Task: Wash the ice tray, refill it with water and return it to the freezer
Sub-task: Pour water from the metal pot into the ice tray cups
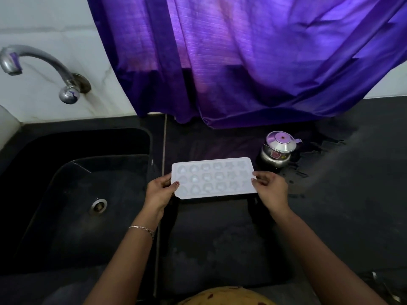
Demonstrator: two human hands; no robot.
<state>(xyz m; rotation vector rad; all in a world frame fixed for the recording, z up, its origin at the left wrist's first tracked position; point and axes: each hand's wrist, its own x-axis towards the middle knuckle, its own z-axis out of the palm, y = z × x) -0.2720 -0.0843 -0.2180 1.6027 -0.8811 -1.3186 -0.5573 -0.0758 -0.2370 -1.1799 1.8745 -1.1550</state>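
- Progress, a judgement: early. The ice tray (212, 180) is held over the counter (220, 238), just right of the sink (88, 142), not under the tap (39, 60). No water runs. Washing, refilling and the freezer trip all look left to do.
- Curtain (242, 62): purple, shiny woven cloth in deep folds, with its hem bunched on the back of the counter.
- Counter: dark matt stone, flat, with a wet patch (319, 155) at back right.
- Sink: black, a deep rectangle with rounded corners and a slightly glossy wall.
- Tap: dull grey metal, wall-mounted, with a curved spout and a round knob.
- Ice tray: white translucent plastic, a flat rectangle with rounded corners and three rows of small moulded cells. Cannot tell if the cells hold anything.
- Left hand (159, 192): pinches the tray's left short end, thumb on top and fingers curled under.
- Right hand (271, 190): pinches the right short end with its fingertips.
- Pot (278, 150): small, polished steel, lidded and round, just behind the tray's right corner, apart from it.
- Drain (98, 206): a round metal ring in the sink floor.
- Bracelet (143, 229): a thin metal chain on the left wrist.
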